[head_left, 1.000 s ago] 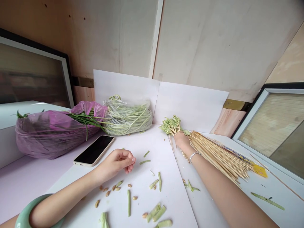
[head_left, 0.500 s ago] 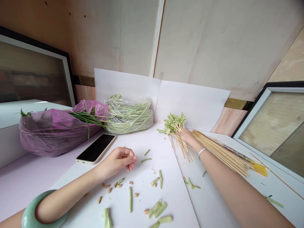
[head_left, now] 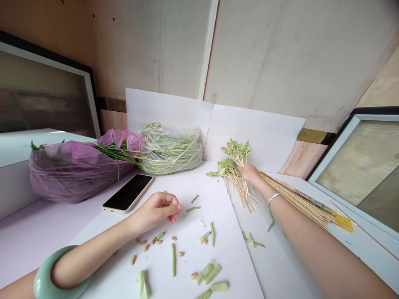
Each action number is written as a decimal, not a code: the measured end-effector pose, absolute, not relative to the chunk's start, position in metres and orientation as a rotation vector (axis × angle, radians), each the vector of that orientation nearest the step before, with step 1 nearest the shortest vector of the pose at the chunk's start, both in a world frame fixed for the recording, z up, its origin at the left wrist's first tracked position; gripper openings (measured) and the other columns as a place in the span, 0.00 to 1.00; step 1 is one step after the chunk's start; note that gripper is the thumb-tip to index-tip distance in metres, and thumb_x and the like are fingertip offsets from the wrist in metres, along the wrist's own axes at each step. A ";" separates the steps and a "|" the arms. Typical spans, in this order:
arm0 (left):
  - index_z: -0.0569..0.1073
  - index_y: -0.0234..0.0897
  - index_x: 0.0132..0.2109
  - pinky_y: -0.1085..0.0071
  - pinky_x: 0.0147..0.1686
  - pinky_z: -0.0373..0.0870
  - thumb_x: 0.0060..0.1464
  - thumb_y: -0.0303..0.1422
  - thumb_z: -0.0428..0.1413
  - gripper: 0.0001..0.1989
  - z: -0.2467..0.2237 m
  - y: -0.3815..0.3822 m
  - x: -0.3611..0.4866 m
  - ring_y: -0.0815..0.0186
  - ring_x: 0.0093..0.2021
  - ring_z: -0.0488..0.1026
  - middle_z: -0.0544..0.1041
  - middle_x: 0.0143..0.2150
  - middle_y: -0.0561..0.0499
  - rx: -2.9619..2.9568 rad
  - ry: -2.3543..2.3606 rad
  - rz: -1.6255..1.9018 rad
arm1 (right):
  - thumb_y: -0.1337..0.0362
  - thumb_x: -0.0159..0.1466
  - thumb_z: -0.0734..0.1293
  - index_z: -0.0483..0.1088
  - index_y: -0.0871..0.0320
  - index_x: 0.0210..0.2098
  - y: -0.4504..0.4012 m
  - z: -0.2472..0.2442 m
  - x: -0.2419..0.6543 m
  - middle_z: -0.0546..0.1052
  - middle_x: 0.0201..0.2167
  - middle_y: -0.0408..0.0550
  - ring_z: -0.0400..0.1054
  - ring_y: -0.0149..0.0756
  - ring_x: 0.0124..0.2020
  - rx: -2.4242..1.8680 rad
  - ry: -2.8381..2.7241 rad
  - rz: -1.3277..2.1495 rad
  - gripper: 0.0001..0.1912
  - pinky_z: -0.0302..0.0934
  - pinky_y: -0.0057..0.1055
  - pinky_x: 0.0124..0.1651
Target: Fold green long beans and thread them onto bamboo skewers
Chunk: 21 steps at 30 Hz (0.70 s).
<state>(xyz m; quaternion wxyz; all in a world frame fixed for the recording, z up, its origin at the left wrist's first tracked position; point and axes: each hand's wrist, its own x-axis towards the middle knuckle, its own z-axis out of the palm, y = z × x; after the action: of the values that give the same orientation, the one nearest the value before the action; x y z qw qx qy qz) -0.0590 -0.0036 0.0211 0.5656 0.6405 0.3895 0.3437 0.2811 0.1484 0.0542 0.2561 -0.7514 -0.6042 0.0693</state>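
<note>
Held bunch [head_left: 236,148]: slender pale sticks, tipped with crinkled light-green vegetable pieces; clasped just below the heads in the right grip [head_left: 248,172]; tilted, heads uppermost and slightly fanned.
Lying bunch [head_left: 227,167]: similarly tipped sticks, set on the tabletop [head_left: 185,185] just beside the held bunch; lower ends splayed unevenly and partly overlapped.

Phone [head_left: 128,193]: smooth, glossy screen.
Left of phone: purple bag [head_left: 77,174], crinkled plastic; right: skewers [head_left: 307,206], matt wood; nearer: bangle [head_left: 43,277], polished.
</note>
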 end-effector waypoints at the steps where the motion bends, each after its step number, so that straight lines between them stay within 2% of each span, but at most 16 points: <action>1: 0.70 0.32 0.25 0.73 0.26 0.68 0.43 0.49 0.62 0.22 0.021 -0.003 -0.059 0.71 0.23 0.69 0.73 0.22 0.52 1.508 0.914 0.808 | 0.60 0.67 0.65 0.67 0.59 0.52 0.149 0.056 0.282 0.71 0.51 0.52 0.69 0.40 0.47 -2.019 -1.587 0.241 0.16 0.67 0.42 0.47; 13: 0.71 0.32 0.25 0.73 0.26 0.68 0.46 0.45 0.62 0.18 0.020 -0.003 -0.061 0.70 0.23 0.69 0.73 0.22 0.52 1.516 0.891 0.813 | 0.60 0.67 0.64 0.66 0.60 0.52 0.142 0.074 0.286 0.72 0.49 0.51 0.71 0.39 0.44 -1.482 -1.043 0.854 0.16 0.68 0.41 0.44; 21: 0.70 0.33 0.25 0.73 0.27 0.68 0.46 0.44 0.62 0.18 0.018 -0.003 -0.060 0.70 0.23 0.69 0.73 0.22 0.52 1.511 0.871 0.805 | 0.60 0.67 0.64 0.66 0.59 0.53 0.142 0.083 0.302 0.71 0.50 0.51 0.70 0.40 0.45 -1.441 -0.934 0.872 0.17 0.68 0.42 0.45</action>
<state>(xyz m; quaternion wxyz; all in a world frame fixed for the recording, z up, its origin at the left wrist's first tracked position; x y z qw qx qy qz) -0.0604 -0.0028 0.0175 0.5732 0.6445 0.3716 0.3433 0.3022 0.1423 0.0834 0.5712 -0.6140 -0.3981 0.3719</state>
